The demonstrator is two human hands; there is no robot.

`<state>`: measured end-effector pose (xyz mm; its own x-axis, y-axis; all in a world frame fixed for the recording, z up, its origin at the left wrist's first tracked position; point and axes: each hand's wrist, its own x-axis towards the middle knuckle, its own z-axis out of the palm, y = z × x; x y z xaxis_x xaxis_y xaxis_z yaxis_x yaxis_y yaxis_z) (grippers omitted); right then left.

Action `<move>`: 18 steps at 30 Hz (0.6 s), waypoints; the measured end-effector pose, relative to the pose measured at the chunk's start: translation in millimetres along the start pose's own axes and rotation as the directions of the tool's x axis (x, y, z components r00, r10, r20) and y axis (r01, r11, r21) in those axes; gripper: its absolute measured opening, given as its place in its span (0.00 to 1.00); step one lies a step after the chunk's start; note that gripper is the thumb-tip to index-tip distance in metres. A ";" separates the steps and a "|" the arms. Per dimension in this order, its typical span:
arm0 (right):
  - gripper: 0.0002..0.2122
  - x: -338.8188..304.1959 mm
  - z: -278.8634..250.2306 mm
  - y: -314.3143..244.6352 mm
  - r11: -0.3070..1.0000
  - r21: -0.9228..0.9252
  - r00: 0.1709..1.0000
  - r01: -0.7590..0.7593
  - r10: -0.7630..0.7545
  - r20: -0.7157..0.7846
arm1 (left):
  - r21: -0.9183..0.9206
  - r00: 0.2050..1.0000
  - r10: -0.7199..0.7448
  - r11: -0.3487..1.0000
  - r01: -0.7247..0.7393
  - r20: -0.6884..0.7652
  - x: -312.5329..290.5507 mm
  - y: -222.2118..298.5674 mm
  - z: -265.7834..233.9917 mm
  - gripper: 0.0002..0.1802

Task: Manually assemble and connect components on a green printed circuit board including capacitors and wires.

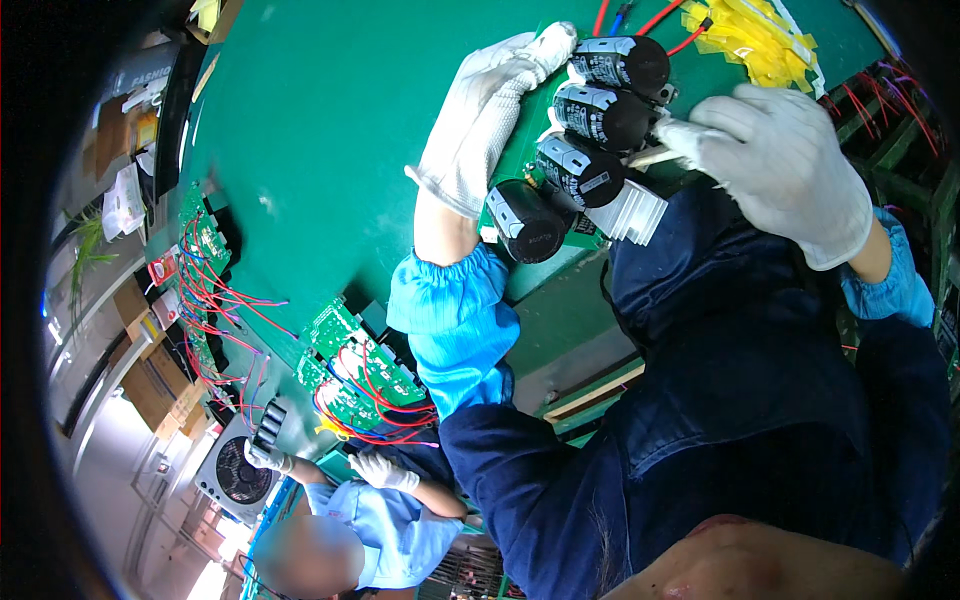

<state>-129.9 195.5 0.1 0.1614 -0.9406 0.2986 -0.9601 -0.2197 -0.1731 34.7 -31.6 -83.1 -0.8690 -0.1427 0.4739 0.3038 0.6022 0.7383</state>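
White-gloved at two o'clock, my right hand (782, 168) pinches a slim tool (655, 156); left hand (508, 78), grip unclear, likely steadies capacitors (580, 172)

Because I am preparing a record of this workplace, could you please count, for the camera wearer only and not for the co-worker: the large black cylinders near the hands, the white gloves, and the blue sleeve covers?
Black cylinders: 4
White gloves: 2
Blue sleeve covers: 2
Total: 8
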 end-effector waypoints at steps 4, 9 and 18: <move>0.14 -19.6 -2.1 12.6 0.978 0.141 0.984 -0.154 0.165 -0.064 | -0.188 0.800 -0.594 0.779 0.598 0.080 17.6 25.1 -3.7 0.19; 0.18 -35.2 6.9 -2.3 0.747 0.536 0.880 -0.395 0.474 -0.012 | -0.655 0.647 -0.752 0.554 0.515 -0.127 32.3 33.7 5.7 0.21; 0.37 -23.1 13.3 -37.5 0.882 0.425 0.947 -0.206 0.289 -0.140 | -0.658 0.574 -0.784 0.565 0.499 -0.238 40.3 66.8 3.9 0.20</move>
<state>-94.5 222.0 -12.8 -0.1566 -0.9181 0.3640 -0.7827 -0.1095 -0.6127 18.5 5.9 -16.6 -0.6435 -0.7408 -0.1924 -0.0047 -0.2475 0.9689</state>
